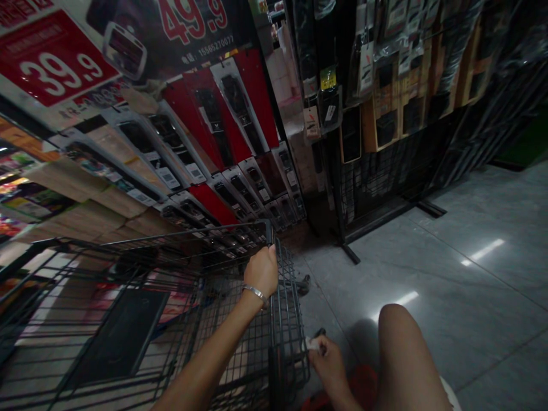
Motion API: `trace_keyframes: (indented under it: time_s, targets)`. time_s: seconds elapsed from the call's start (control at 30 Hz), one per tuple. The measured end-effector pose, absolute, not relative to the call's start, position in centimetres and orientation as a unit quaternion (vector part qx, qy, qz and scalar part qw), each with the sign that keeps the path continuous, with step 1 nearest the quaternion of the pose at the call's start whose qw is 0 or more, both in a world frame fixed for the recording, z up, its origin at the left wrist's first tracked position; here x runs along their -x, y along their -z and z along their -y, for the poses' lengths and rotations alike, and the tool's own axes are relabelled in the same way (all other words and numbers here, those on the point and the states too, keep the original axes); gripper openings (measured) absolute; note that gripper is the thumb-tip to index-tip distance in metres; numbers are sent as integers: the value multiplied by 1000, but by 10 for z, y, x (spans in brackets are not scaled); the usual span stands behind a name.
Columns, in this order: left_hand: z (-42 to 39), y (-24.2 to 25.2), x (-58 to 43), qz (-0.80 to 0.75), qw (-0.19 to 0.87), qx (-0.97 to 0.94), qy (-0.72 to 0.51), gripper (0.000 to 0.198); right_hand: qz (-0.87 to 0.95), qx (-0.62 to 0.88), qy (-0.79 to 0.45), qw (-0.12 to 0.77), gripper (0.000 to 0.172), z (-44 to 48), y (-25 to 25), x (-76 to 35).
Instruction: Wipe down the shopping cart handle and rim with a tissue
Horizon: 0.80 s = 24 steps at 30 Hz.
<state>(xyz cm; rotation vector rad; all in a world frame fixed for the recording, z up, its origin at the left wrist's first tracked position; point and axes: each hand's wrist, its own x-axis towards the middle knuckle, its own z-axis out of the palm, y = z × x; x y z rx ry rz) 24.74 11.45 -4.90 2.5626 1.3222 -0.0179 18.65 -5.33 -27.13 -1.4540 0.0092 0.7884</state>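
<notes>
Wire cart (282,319) — grey tiled floor (449,274)

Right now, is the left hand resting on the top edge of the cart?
Yes, the left hand grips the top rim of the wire cart, near its corner.

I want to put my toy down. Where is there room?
The grey floor right of the wire cart, before the black rack, is bare. Left, hanging packets crowd the shelves. The left hand and right hand grip the cart.
</notes>
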Motion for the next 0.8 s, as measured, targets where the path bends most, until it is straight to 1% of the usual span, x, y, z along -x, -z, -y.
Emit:
trace_keyframes:
  time_s: [0.23, 0.3, 0.43, 0.6, 0.67, 0.8]
  targets:
    - [-113, 47, -251, -458, 125, -880, 17, 46, -12, 624, -359, 693, 32, 49, 232, -193]
    - [-113, 47, -252, -461, 123, -878, 20, 46, -21, 615, -365, 699, 33, 49, 223, -192]
    - [-113, 46, -253, -462, 122, -878, 23, 47, -21, 594, -395, 700, 29, 47, 201, -188]
    - [-112, 44, -254, -460, 116, -880, 29, 47, -40, 579, -376, 722, 29, 47, 175, -182]
    - [-111, 43, -254, -460, 113, -880, 32, 47, -43, 568, -382, 727, 24, 50, 166, -182]
    - [-112, 42, -255, -460, 111, -880, 37, 47, 33, 537, -399, 742, 11, 56, 150, -183]
